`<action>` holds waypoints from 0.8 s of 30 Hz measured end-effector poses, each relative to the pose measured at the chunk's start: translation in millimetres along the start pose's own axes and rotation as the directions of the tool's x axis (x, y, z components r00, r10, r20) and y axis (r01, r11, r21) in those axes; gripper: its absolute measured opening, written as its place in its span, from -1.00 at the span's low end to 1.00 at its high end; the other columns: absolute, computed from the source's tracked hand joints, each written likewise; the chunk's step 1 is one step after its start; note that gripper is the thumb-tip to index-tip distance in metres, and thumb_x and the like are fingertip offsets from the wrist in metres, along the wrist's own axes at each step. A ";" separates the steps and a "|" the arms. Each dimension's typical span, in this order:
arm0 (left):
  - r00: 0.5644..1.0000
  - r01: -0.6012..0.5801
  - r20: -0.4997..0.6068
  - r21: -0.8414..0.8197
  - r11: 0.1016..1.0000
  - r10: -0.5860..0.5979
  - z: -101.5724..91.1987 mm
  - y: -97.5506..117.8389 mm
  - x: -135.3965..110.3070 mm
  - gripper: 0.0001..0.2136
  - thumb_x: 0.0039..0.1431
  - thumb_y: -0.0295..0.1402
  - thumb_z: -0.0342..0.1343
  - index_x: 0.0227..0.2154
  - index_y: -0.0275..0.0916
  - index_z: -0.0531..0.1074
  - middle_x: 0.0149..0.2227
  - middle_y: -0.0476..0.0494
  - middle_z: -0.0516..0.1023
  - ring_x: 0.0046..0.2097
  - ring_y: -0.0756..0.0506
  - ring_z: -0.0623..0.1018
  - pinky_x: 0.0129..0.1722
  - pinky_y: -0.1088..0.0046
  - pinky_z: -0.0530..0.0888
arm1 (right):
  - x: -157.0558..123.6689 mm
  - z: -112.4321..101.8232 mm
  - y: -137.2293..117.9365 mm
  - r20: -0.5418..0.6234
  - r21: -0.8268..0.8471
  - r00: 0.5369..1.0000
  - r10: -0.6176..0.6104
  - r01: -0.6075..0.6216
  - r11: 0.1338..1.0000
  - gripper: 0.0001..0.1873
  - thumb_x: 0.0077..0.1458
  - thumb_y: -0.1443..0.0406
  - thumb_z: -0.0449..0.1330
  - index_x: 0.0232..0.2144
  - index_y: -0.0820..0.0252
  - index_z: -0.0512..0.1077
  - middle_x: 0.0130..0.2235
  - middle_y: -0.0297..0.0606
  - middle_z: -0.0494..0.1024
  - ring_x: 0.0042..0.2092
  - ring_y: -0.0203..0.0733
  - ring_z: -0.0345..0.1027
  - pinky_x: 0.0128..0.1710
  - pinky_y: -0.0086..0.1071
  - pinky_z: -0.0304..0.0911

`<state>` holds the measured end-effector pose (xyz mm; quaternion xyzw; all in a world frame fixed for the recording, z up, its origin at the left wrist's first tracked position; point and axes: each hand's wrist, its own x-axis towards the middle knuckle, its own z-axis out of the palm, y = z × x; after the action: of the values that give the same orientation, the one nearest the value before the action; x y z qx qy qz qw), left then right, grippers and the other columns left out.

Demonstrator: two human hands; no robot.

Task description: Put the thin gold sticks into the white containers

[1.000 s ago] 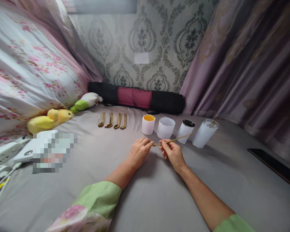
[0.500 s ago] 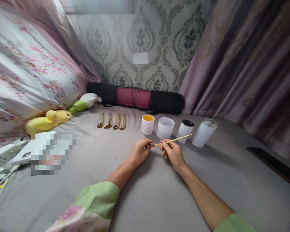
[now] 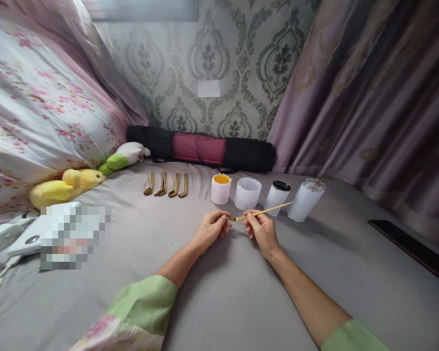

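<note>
Sockets point(image 3: 0, 241) lie on the grey sheet point(image 3: 263, 302) at nine o'clock from the hands, with a white box point(image 3: 32, 239) beside them and a blurred-out item against it. Between nine and ten o'clock I see a yellow plush toy point(image 3: 58, 190); beyond its head, at ten, a white-and-green one point(image 3: 128, 153). Four bent gold bundles point(image 3: 174, 187) follow in a row, also at ten, the closest set of things to the left hand point(image 3: 212, 228). That hand's fingers are curled in, tips at the bent left end of a gold rod point(image 3: 270, 209); I can't tell whether they grip it or only touch it. At eleven stands a white cup point(image 3: 220, 191), orange inside, and just past twelve a frosted tub point(image 3: 247, 196). The right hand point(image 3: 262, 234) has its fingers pinched on the rod, which hangs over the sheet between both hands, thin end towards two. A dark-mouthed cup point(image 3: 276, 201) stands between one and two, a taller jar point(image 3: 304, 202) holding thin sticks at two. Well apart, at three, lies a black slab point(image 3: 411, 248).
</note>
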<state>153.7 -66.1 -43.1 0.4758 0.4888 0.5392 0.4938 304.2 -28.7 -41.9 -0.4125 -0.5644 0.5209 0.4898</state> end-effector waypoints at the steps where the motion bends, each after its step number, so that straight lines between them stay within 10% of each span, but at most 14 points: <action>1: 1.000 0.014 0.009 -0.027 1.000 -0.014 0.5 0.6 -0.3 -0.72 0.04 -0.26 -0.03 -0.27 -0.37 0.34 -0.48 -0.10 0.42 -0.55 0.08 0.37 -0.62 0.60 0.26 | -0.1 0.0 -0.1 -0.002 -0.004 1.000 -0.002 0.002 1.000 -0.64 -0.10 0.08 0.11 -0.37 0.27 0.35 -0.56 -0.36 0.34 -0.63 -0.44 0.15 -0.76 -0.58 0.04; 24: 0.947 0.270 0.254 -0.309 0.912 -0.195 2.1 1.2 -5.7 -0.75 0.01 -0.30 0.05 -0.27 -0.36 0.34 -0.46 -0.15 0.44 -0.51 0.07 0.40 -0.56 0.60 0.26 | -3.7 -3.2 -0.2 0.059 -0.076 0.998 -0.028 0.032 0.997 -0.69 -0.07 0.10 0.06 -0.39 0.24 0.35 -0.58 -0.38 0.33 -0.63 -0.42 0.15 -0.76 -0.58 0.03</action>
<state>156.1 -71.7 -42.0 0.3777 0.3850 0.4969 0.6798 308.0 -31.8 -42.2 -0.4072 -0.6040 0.5031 0.4650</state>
